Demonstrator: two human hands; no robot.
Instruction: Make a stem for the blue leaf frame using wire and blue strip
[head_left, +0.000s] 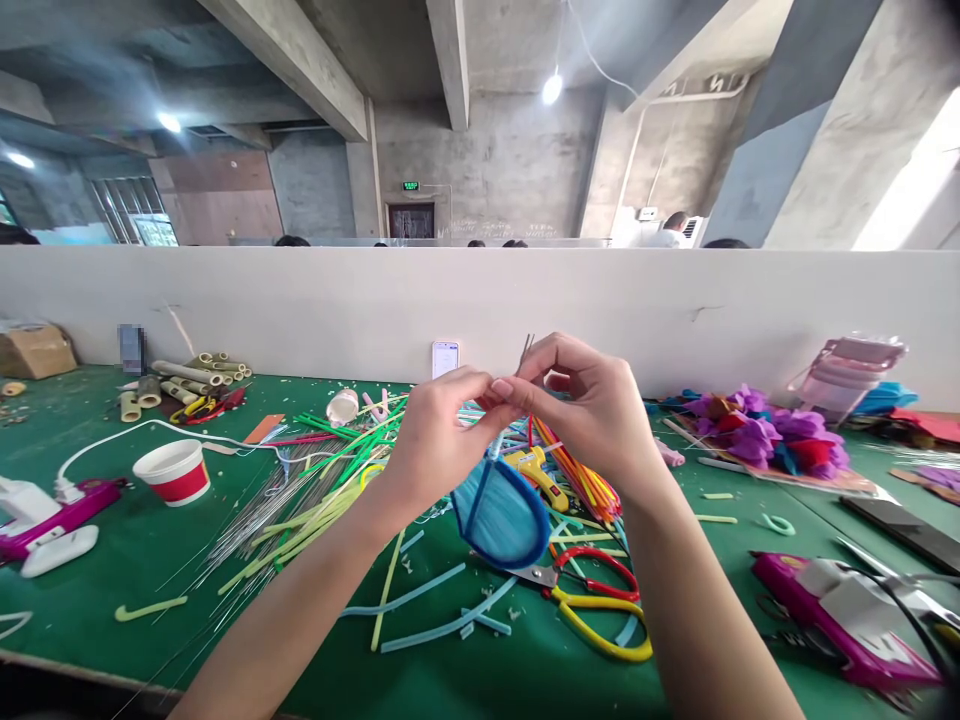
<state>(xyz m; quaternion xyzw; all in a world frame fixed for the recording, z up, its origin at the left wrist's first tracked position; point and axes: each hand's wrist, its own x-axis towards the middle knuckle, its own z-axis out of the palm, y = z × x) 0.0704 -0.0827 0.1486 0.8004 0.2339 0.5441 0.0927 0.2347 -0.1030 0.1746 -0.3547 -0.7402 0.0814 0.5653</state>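
Observation:
Both of my hands are raised above a green table [127,560] and meet at the fingertips. My left hand [439,435] is closed, pinching the top of a blue teardrop-shaped loop [501,512] covered in sheer blue fabric. My right hand [592,405] is also closed on the same joint, where thin wire ends [525,352] stick up between the fingers. The loop hangs below my hands, over scissors with yellow and red handles [600,605].
Coloured tubes and thin wires [315,490] are strewn over the table, with a yellow glue gun [538,472], a red-and-white cup [176,470], pink glue guns [847,610] [45,510], purple fabric flowers [765,435] and a phone [445,357]. A white partition [300,300] runs behind.

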